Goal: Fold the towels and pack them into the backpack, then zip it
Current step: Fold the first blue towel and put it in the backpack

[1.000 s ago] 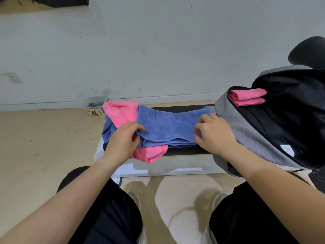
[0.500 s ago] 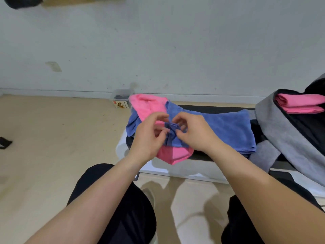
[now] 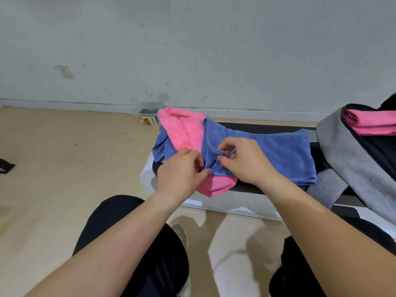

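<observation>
1. The blue towel (image 3: 278, 155) lies across the low white bench (image 3: 225, 203) at twelve o'clock from the person's knees. It sits on top of a loose pink towel (image 3: 182, 129) that sticks out at its nine o'clock end.
2. The left hand (image 3: 180, 172) has its fingers (image 3: 196, 160) curled and is pinching the near left edge of the blue cloth. The right hand (image 3: 242, 159) is just beside it at its three o'clock, its fingertips (image 3: 224, 159) nipping a small fold of the same edge.
3. Handling, as I judge it: the towel is soft, light terry that will sag and bunch. It wants holding by its corners or hem, one in each hand, then smoothing flat on the bench.
4. The grey backpack (image 3: 347, 151) stands open at three o'clock of the towels, touching the bench.
5. Count: one backpack. There are two pink towels, one loose and one folded pink towel (image 3: 372, 123) already inside the bag. One blue towel is certain. A blue flap shows under the pink at nine o'clock, and I cannot tell whether it is a second.
6. A small box (image 3: 147, 121) sits by the wall at eleven o'clock.
</observation>
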